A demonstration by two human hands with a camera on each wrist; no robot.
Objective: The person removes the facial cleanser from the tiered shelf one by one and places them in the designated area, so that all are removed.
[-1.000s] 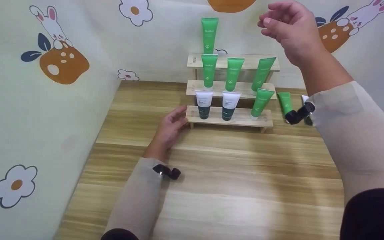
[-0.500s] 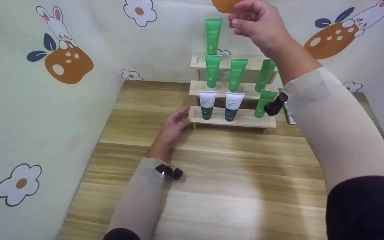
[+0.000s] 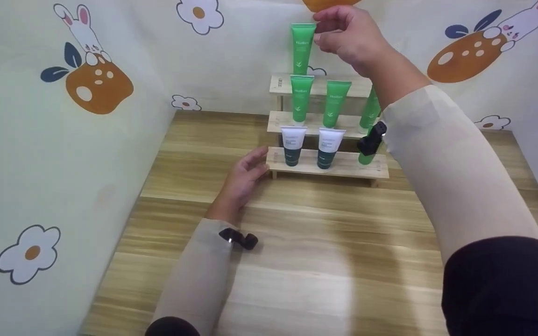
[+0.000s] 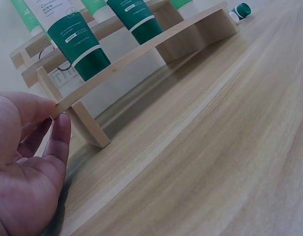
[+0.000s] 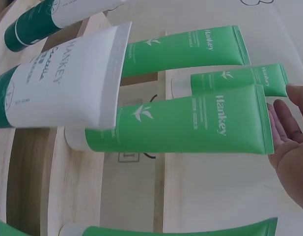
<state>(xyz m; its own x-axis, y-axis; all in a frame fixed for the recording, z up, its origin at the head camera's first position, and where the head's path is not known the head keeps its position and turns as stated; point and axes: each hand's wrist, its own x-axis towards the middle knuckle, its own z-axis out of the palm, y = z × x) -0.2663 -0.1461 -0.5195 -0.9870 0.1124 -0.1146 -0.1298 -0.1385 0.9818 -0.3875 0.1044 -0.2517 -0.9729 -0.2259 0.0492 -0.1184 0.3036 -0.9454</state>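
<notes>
While the right hand (image 3: 350, 39) is raised way up at the top of the three-step wooden rack (image 3: 327, 164), its thumb and fingers are curled in right beside the upper end of the lone green tube (image 3: 302, 48) standing on the top step. From the head view they look like they're at the tube's edge, but I honestly can't tell if they've actually pinched it or are just short of it; the right wrist view only shows fingertips (image 5: 289, 120) just off the crimped end. The forearm stretches across the front of the rack's right side, covering part of the green tubes there.

Left hand (image 3: 243, 177) is low on the wooden tabletop (image 3: 325, 252), fingers relaxed and a bit bent, holding nothing. Its fingertips (image 4: 41, 105) touch the left end corner of the bottom step.

Middle step has a row of green tubes (image 3: 336, 103), bottom step has two white-and-dark-green tubes (image 3: 292, 145) toward its left end, all standing cap down.

Room-wise: the rack sits close to the back wall, near the far edge of the tabletop. Broad bare wood lies in front of it, and a strip between its left end and the left wall.
</notes>
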